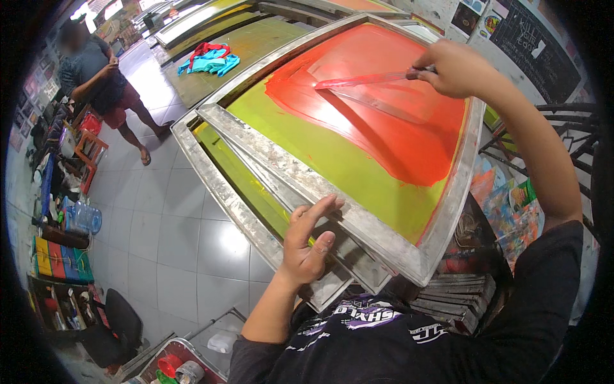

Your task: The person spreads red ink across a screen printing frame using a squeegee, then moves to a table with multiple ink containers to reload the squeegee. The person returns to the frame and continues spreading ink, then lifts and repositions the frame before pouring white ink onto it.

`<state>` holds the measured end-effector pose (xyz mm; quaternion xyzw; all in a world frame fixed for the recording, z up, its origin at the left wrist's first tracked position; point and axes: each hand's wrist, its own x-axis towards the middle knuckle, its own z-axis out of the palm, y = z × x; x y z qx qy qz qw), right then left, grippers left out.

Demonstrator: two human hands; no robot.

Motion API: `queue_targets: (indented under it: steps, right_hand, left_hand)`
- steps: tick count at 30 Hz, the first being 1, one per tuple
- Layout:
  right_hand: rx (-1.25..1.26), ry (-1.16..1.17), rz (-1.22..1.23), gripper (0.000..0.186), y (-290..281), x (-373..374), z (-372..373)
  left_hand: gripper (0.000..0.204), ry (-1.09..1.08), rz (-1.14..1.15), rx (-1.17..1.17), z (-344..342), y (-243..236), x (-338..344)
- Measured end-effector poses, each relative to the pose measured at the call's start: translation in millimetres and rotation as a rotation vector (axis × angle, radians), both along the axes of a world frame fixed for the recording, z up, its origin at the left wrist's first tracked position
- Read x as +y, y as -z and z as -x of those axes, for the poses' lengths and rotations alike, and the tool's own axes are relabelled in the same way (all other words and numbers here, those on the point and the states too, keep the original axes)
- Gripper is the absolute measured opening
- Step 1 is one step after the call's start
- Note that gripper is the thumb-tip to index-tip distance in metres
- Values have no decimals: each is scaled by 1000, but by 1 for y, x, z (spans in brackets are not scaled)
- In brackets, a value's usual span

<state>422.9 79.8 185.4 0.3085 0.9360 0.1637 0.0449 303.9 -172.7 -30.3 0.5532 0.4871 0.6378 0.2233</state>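
Note:
My right hand (441, 67), raised over the far right of a screen printing frame (281, 160), is closed around the handle of a spatula (364, 80). Its long blade is coated red, and its tip meets wet red ink (396, 134) spread over the yellow-green mesh (307, 144). My left hand (307, 243) grips the frame's near edge, the index finger on top and the thumb lower down. That edge sits raised and tilted above other frames (224, 198) stacked below. The left hand's remaining fingers are hidden.
Beyond the frame, a turquoise and red cloth (210, 59) lies on a flat green surface. A person (96, 70) stands at the far left on the tiled floor (173, 211). A black chair (118, 326) and a tray of ink pots (179, 365) are at lower left; a black metal rack (563, 128) stands right.

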Motion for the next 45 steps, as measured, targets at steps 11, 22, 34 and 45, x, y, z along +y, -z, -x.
queue_targets:
  steps: [11, 22, 34, 45]
  right_hand:
    - [491, 186, -8, 36, 72, 76, -4]
    - [529, 446, -61, 39, 125, 181, -8]
    - [422, 611, -43, 26, 139, 263, 20]
    - [317, 291, 62, 27, 135, 183, 22]
  left_hand:
    - [46, -52, -31, 22, -1, -1, 2]
    - [50, -114, 1, 80, -1, -2, 2]
    - [47, -171, 23, 21, -9, 0, 1]
    - [46, -183, 23, 46, -9, 0, 1]
